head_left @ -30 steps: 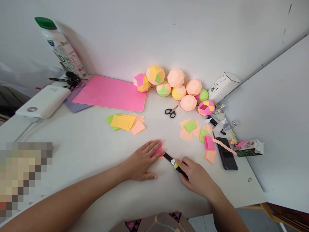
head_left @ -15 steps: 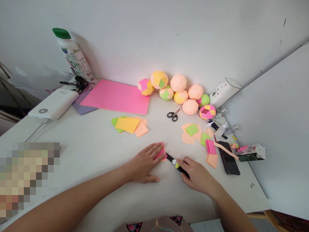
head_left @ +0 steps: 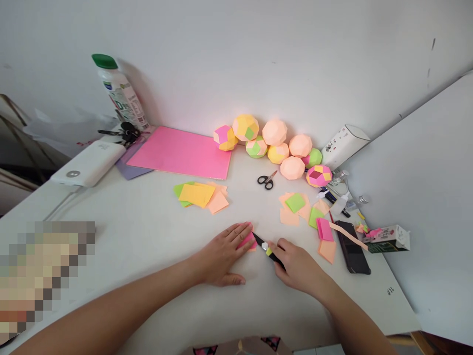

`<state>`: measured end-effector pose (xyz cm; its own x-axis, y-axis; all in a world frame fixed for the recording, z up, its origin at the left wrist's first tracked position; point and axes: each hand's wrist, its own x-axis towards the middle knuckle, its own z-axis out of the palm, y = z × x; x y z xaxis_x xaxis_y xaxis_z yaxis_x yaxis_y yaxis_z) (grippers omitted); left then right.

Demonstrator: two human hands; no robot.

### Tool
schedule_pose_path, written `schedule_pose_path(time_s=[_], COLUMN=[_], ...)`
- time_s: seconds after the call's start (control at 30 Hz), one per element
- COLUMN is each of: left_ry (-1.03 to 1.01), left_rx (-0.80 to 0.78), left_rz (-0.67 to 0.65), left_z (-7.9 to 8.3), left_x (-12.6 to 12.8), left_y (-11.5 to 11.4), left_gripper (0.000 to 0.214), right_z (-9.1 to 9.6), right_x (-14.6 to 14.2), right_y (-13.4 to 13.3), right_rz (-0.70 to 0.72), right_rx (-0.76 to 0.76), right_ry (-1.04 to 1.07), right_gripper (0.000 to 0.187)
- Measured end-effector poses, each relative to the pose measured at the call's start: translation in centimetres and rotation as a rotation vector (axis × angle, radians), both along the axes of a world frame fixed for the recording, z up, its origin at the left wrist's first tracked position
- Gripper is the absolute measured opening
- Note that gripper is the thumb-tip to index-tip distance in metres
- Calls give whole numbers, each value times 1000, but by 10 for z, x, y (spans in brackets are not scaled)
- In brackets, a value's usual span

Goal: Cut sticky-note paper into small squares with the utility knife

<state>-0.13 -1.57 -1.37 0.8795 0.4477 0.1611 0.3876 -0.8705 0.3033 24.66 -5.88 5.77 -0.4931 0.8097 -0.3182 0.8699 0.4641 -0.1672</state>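
My left hand (head_left: 227, 251) lies flat, fingers stretched out, pressing a small pink paper piece (head_left: 250, 240) onto the table (head_left: 155, 222). A sliver of peach paper shows under the pink one. In my right hand (head_left: 295, 264) is a utility knife (head_left: 266, 249) with a black body and a yellow-green slider. Its dark blade points up and left, with the tip at the right edge of the pink paper, close to my left fingertips. Part of the paper is hidden under my fingers.
Behind are folded paper balls (head_left: 274, 133), small scissors (head_left: 266, 180) and a pink sheet (head_left: 185, 153). Cut paper pieces lie left (head_left: 197, 195) and right (head_left: 295, 203). A phone (head_left: 353, 249) and a small box (head_left: 391, 239) stand right; a white power bank (head_left: 86, 165) is left.
The knife tip has shifted slightly up along the right edge of the pink paper. My left hand stays on the paper. The whole view has shifted a little.
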Motion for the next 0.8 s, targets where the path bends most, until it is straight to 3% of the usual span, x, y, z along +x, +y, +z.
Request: schedule_pose_path(time_s=[0.8], left_ry=[11], left_rx=[-14], left_rz=[6], left_z=[0], left_x=[0], left_y=[-1], left_gripper=[95], right_z=[-17], right_x=[-13], right_y=[11], right_rz=[-15], right_rx=[114], right_ry=[29], right_gripper=[50])
